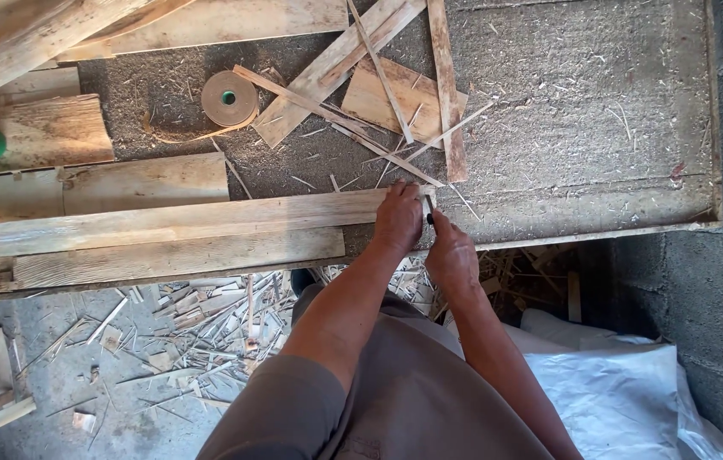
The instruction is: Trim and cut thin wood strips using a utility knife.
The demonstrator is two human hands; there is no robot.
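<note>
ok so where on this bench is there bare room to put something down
The widest free patch is the right half of the grey sawdust-covered bench top, between the upright thin wooden strip and the bench's right rim. A smaller gap lies below the tan tape roll. The left is crowded with long pale planks; the left hand and right hand meet at the plank's end.

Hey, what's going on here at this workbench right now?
A person stands at a sawdust-covered workbench, working on the end of a long wooden plank. The left hand presses down on the plank's end, while the right hand holds a small dark tool against that end; what kind of tool is unclear. Offcuts and strips and a roll of tape lie on the bench, with shavings on the floor.
</note>
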